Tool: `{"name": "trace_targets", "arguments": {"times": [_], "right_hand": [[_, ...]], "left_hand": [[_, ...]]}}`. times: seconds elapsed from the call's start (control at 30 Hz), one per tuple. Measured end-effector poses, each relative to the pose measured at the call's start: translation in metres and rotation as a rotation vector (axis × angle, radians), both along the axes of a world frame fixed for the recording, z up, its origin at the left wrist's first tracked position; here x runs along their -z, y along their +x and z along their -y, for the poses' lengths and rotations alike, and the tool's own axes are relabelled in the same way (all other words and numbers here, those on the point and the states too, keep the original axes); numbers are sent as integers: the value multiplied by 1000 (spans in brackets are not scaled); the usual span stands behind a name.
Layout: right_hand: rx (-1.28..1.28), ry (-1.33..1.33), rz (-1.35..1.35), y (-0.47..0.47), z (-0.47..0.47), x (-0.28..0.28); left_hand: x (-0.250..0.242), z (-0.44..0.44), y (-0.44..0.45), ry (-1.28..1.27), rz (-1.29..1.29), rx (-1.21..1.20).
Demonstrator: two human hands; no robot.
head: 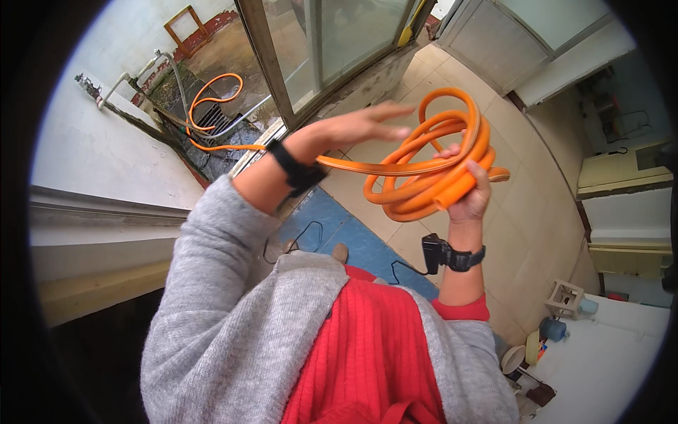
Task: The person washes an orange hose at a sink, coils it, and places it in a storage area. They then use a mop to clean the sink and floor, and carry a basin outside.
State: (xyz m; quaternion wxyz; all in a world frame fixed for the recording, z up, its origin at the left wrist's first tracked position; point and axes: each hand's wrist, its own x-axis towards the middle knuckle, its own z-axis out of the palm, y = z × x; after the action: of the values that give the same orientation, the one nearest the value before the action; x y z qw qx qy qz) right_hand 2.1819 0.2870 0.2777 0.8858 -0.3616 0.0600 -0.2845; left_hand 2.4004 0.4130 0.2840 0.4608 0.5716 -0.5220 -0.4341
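Note:
An orange hose (418,199) hangs in several loops in my right hand (471,196), whose fingers and thumb close around one side of the coil. One cut end of the hose points down towards me beside the thumb. My left hand (365,124) is slightly blurred, at the coil's left side, with its fingers apart and nothing in them. From the coil a length of hose passes behind my left wrist and out through the doorway. Outside, more of the orange hose (214,98) curls on wet ground near a drain grate (212,123).
A glazed door frame (270,63) stands at the left, above a low sill. Pipes with a tap (127,77) run along the outside wall. Underfoot are beige tiles (508,222) and a blue floor area (318,217). A stool (564,298) and a blue water jug (552,328) stand at the right.

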Motion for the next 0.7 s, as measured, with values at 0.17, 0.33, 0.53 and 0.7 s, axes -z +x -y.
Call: {"name": "trace_targets", "arguments": {"times": [0.17, 0.33, 0.53, 0.7], "right_hand": [[19, 29, 96, -48, 18, -28], [196, -133, 115, -187, 117, -80], [1069, -355, -402, -356, 246, -136], [1176, -408, -629, -394, 257, -108]], "left_hand": [[135, -130, 44, 381, 513, 153], [237, -291, 130, 942, 881, -216], [274, -401, 164, 1226, 1112, -401], [202, -347, 172, 700, 1131, -349]]}}
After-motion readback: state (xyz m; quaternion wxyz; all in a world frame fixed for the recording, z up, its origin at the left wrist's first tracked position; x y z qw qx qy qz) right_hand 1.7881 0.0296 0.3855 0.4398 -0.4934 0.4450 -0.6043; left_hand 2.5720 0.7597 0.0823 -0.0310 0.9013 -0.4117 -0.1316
